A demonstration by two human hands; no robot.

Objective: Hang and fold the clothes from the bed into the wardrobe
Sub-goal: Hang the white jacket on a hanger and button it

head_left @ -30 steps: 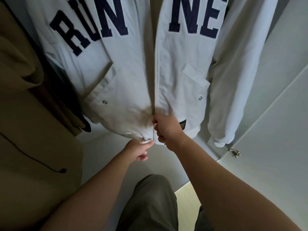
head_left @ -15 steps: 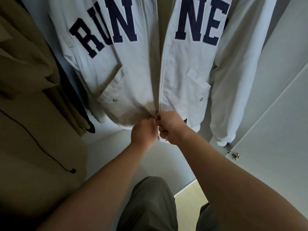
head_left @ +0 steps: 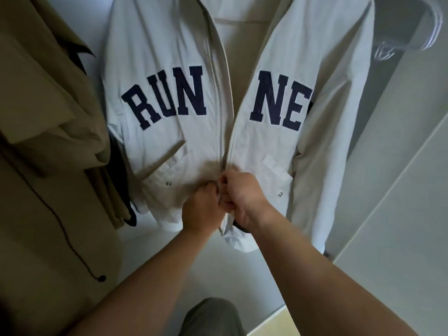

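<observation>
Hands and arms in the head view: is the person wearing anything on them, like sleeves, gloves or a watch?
Nothing shows. The left hand and right hand are ungloved. The left forearm and right forearm are bare to the frame's edge, with no sleeve, watch or bracelet at either wrist. The fingers are mostly hidden, so rings cannot be ruled out. Below, olive-green trousers show.

home bedroom wardrobe interior, white jacket (head_left: pixel 169 76) and tan coat (head_left: pixel 43 117) hanging, white door (head_left: pixel 400 190)
</observation>
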